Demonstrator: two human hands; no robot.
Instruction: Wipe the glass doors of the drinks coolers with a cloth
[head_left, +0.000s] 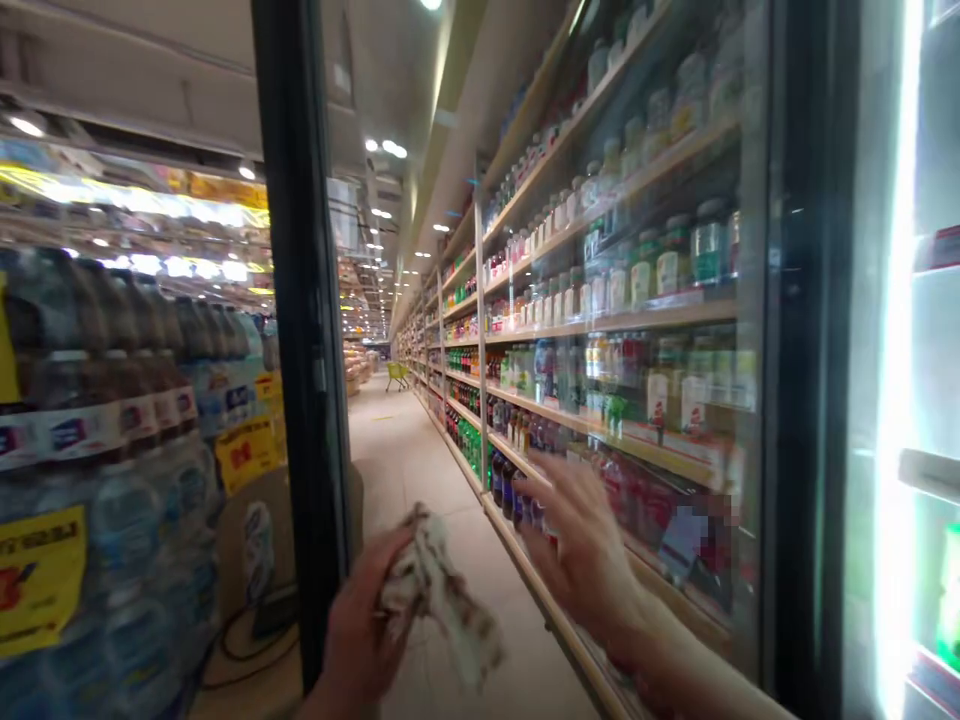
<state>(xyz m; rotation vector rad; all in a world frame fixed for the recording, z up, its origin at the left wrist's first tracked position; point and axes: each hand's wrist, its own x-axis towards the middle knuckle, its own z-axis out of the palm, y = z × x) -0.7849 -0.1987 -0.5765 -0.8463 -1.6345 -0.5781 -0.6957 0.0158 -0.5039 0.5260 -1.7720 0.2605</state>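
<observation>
A crumpled, stained white cloth hangs from my left hand, whose fingers are closed round it. My right hand is raised to the right of the cloth and apart from it, blurred, with its fingers stretched out and nothing in them. Both hands are in front of a glass door with a dark frame. Whether the right fingertips touch the glass, I cannot tell. Bottles on shelves show in the glass behind my right hand.
At the left stand stacked packs of bottles with yellow price signs. Long bottle shelves run down the aisle, where a green cart stands far off. A bright light strip edges a cooler at the right.
</observation>
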